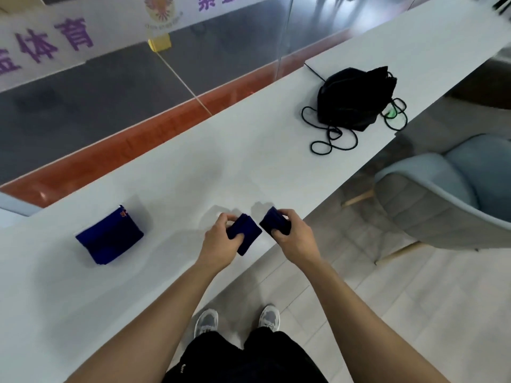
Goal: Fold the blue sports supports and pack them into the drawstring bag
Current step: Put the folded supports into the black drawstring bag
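**A:** What do we see at the near edge of the white counter?

**B:** We see a person standing there with a small folded piece of dark blue cloth in each bare hand. The left hand grips the first blue support, with the fingers curled over its far edge and the thumb pressed on its near face. The right hand pinches the second blue support the same way, fingers bent tight over the top and thumb beneath.

**A:** How do the two pieces lie?

**B:** We see them just beside each other, corners almost meeting, right at the counter's near edge. We cannot tell whether either one rests on the surface.

**A:** Is there more blue cloth in our view?

**B:** Yes. A third blue support, larger and brighter, lies folded flat on the counter, well apart to the left of the hands. No hand touches it.

**A:** And where is the bag?

**B:** We find the black drawstring bag slumped on the far right of the counter, well apart from both hands. Its black cord trails in loose loops on the near side. We cannot tell whether its mouth is open.

**A:** What else is in view?

**B:** A pale blue-grey chair stands right of the counter, and grey shoes show on the tiled floor below.
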`<action>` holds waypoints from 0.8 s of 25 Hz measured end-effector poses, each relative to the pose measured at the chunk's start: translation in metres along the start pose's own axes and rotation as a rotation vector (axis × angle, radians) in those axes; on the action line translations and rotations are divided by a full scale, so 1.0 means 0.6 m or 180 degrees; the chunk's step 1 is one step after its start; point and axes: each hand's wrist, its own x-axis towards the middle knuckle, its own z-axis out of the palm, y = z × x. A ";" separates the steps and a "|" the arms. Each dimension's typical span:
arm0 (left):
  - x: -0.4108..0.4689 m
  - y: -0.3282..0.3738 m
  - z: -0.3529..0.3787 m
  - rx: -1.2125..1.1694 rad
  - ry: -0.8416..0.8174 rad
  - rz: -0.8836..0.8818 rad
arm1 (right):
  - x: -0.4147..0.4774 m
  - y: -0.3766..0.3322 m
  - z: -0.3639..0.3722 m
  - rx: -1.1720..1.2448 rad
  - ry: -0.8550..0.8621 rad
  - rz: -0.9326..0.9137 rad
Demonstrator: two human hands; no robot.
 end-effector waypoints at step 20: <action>0.363 0.435 0.262 -0.0207 0.0140 0.0445 | 0.431 0.015 -0.487 -0.0058 0.0523 -0.0127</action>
